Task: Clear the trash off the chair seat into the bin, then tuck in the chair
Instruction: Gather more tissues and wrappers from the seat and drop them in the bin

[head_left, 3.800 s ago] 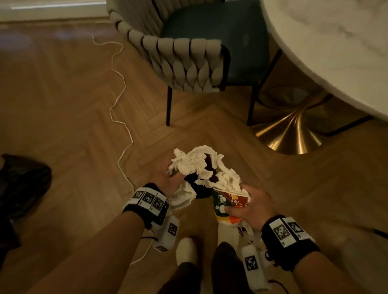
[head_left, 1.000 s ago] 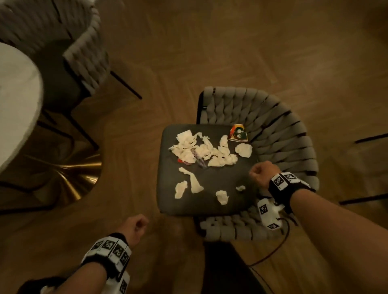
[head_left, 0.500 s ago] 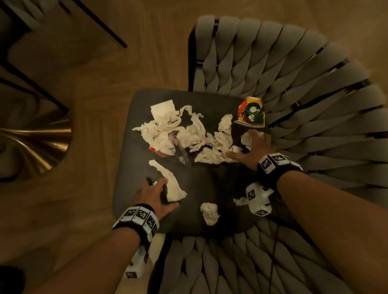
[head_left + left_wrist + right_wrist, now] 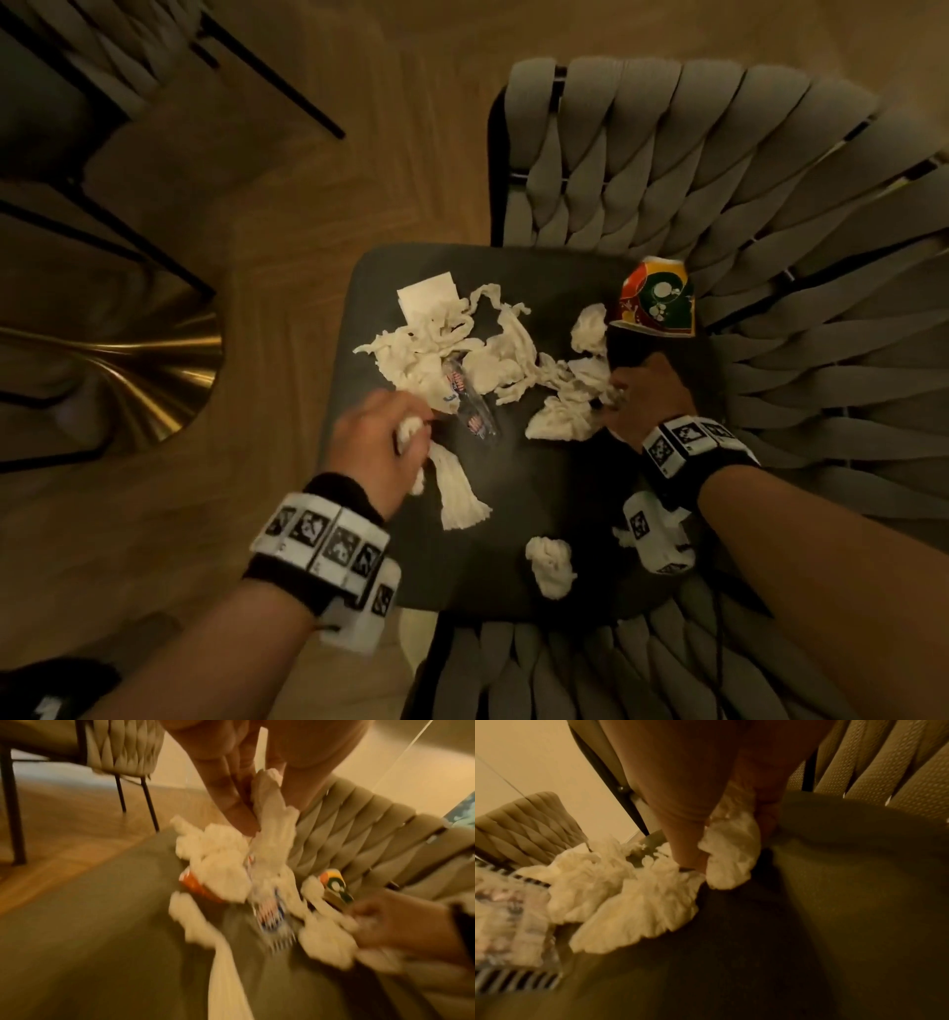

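The chair's dark seat (image 4: 554,488) is strewn with white tissues (image 4: 452,334), a clear printed wrapper (image 4: 472,406) and a crushed colourful paper cup (image 4: 655,303) at its back right. My left hand (image 4: 405,437) grips a tissue wad, and a long strip (image 4: 462,503) trails from it. In the left wrist view its fingers (image 4: 239,815) pinch that tissue (image 4: 272,825). At the right of the pile, my right hand (image 4: 616,395) clutches crumpled tissue (image 4: 562,419); the right wrist view shows a wad (image 4: 731,850) held in its fingers. A loose tissue ball (image 4: 549,565) lies near the seat's front.
The woven grey backrest (image 4: 770,205) wraps the seat's right and near sides. A gold table base (image 4: 128,370) stands to the left on the wood floor. A second chair (image 4: 102,51) is at the top left. A dark object (image 4: 51,688) shows at the bottom left.
Both hands came down onto the seat. The left closed on a tissue strip and moved toward the pile; the right drew back from the cup and closed on tissue. The view came closer.
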### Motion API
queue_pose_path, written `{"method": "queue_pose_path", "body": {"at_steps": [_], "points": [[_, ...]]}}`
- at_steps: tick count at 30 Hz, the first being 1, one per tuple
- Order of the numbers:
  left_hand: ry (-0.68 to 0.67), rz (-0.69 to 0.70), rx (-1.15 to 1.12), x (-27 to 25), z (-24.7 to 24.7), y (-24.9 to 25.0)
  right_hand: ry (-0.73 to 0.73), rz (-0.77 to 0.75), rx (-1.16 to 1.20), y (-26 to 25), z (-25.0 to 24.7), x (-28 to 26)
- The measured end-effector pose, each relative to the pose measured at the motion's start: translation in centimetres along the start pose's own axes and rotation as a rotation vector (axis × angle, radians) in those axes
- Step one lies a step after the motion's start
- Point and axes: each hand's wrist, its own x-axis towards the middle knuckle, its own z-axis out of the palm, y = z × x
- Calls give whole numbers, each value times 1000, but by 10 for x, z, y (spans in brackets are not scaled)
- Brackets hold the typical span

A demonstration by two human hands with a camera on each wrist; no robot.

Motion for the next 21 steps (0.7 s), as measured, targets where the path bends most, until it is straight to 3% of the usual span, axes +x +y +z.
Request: {"method": "queue_pose_path", "body": {"at_steps": [3, 5, 7, 11, 16, 21], "points": [[104, 31, 56, 53, -20, 13, 77, -39, 49, 6, -16, -10], [100, 50, 85, 91, -20, 15, 173, -98, 92, 10, -32, -16], [37, 43, 104, 118, -12, 11, 282, -149, 141, 11, -50, -18], [-249, -34, 246, 124, 15, -1, 457, -175, 184, 14, -79, 10], [-423, -36, 397, 109, 38, -2, 344, -139, 49, 15, -73, 63], [-360, 19, 598, 102, 57, -14, 270, -44, -36, 14, -51, 82]]}}
